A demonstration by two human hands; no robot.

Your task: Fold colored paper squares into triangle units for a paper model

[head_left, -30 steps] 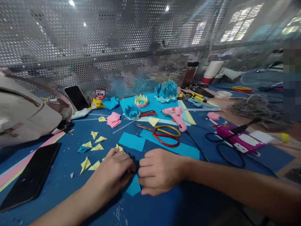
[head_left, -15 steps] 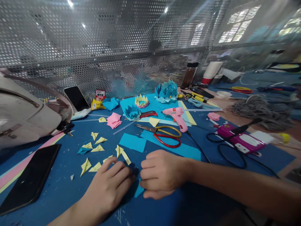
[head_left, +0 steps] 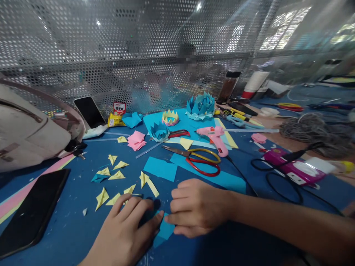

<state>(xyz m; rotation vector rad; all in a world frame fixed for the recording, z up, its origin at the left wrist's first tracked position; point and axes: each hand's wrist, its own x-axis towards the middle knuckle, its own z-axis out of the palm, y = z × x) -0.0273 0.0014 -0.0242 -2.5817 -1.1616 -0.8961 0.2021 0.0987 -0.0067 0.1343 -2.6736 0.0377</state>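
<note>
Since a second ago the left hand (head_left: 124, 231) has flattened, fingers spread, while the right hand (head_left: 198, 207) stays pinching the blue paper (head_left: 165, 231).

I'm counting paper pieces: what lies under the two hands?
A light blue paper piece shows between the left hand and right hand, flat on the blue table. Its covered part and any folds are hidden.

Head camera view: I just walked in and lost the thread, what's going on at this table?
A person is pressing a blue paper piece flat on the blue table with both hands: left hand spread over it, right hand pinching its edge. Small yellow folded triangles lie beyond the left hand; scissors and a pink glue gun sit farther back.
</note>
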